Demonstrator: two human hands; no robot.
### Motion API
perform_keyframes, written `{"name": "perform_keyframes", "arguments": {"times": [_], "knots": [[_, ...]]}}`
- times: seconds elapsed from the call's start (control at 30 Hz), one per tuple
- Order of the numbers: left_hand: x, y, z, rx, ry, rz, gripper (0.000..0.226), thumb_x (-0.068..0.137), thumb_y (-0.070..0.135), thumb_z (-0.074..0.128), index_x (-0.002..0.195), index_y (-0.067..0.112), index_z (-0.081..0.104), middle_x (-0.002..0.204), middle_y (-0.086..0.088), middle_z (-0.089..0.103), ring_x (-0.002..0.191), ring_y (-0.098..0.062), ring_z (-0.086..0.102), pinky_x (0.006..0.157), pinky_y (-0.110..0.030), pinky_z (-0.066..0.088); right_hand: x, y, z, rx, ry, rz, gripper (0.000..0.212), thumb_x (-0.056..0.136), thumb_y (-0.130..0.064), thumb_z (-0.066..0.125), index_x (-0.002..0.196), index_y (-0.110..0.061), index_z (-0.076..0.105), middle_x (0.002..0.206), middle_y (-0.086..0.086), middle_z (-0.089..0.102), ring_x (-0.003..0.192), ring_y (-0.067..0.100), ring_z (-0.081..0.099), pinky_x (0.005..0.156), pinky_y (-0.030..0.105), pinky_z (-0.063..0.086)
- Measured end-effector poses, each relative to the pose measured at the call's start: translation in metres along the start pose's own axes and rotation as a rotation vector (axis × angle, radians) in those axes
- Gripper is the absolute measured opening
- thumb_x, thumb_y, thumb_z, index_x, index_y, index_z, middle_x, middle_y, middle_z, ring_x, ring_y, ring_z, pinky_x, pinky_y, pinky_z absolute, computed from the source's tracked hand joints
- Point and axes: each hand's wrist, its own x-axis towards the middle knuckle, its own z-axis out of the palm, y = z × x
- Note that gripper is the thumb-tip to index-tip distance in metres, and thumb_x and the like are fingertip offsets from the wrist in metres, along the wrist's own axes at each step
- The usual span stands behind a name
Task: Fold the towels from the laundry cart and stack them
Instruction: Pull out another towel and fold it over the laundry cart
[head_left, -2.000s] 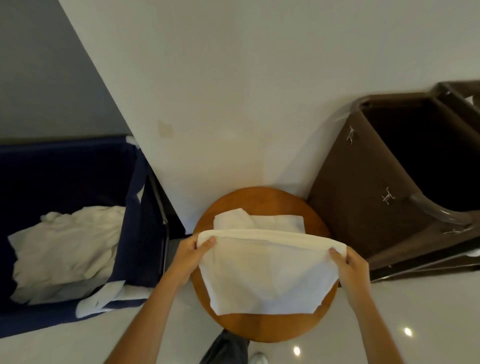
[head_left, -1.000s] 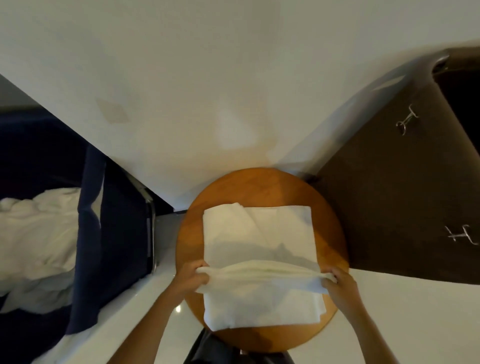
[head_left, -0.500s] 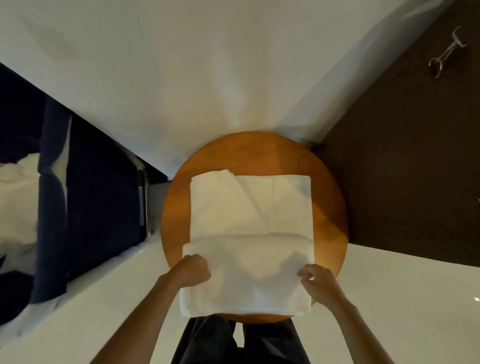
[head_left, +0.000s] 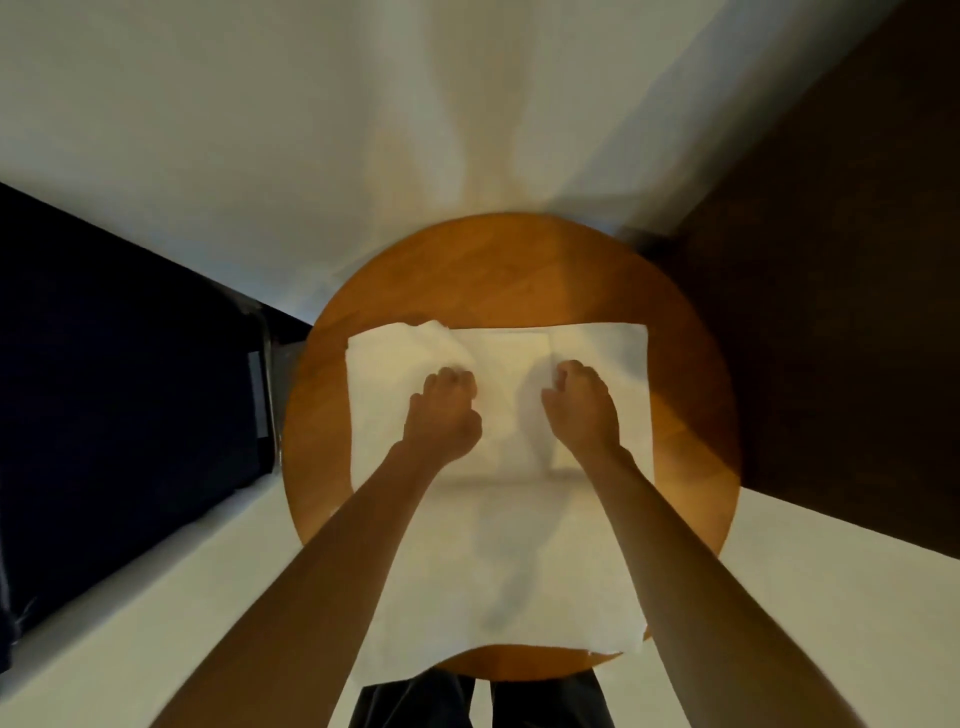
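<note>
Round table (head_left: 493, 270): white, seemingly folded towel (head_left: 519, 571)

the towel (head_left: 597, 358) is white cloth, matt and soft, with a slightly fluffy nap and some gentle creases; its edges look thick where layers lie double. the round table (head_left: 509, 275) is wood in a warm orange-brown colour, smooth, with a low satin shine and a faint grain. the wall (head_left: 311, 130) is pale, matt and even, like paint. the laundry cart (head_left: 130, 389) has sides of dark blue cloth, matt, and a thin metal frame (head_left: 265, 384) that shines a little. the brown bin (head_left: 831, 312) has a dark, matt side; its material i cannot tell. the floor (head_left: 156, 597) is pale and smooth. the trousers (head_left: 415, 701) are dark matt cloth.
</note>
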Motion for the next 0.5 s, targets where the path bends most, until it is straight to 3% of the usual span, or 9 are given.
{"name": "perform_keyframes", "arguments": {"times": [0.1,0.27,0.5], "knots": [[0.002,-0.006,0.010,0.036,0.025,0.036,0.035,0.092,0.009,0.052,0.127,0.008,0.049,0.136,-0.010,0.044,0.122,-0.026,0.041,0.104,-0.035,0.039,0.008,-0.005,0.011,0.009,0.015,0.045,0.040,0.096,-0.031,0.055,0.128,-0.008,0.050,0.125,0.009,0.058,0.112,0.026,0.058,0.098,0.034,0.049],[0.007,-0.011,0.013,0.033,0.062,0.052,0.032,0.093,0.013,0.054,0.125,0.008,0.051,0.132,-0.011,0.048,0.118,-0.026,0.046,0.102,-0.036,0.043,0.007,-0.002,0.010,0.037,0.082,-0.018,0.029,0.098,-0.024,0.051,0.118,-0.005,0.056,0.115,0.011,0.061,0.105,0.023,0.059,0.094,0.031,0.050],[0.011,-0.021,0.006,0.060,0.014,0.058,0.034,0.093,0.019,0.055,0.124,0.009,0.048,0.131,-0.011,0.045,0.114,-0.024,0.045,0.096,-0.036,0.047,0.004,0.041,-0.036,0.085,0.384,0.042,0.021,0.097,-0.015,0.053,0.108,0.001,0.061,0.107,0.017,0.061,0.086,0.018,0.054,0.065,0.015,0.035]]}}
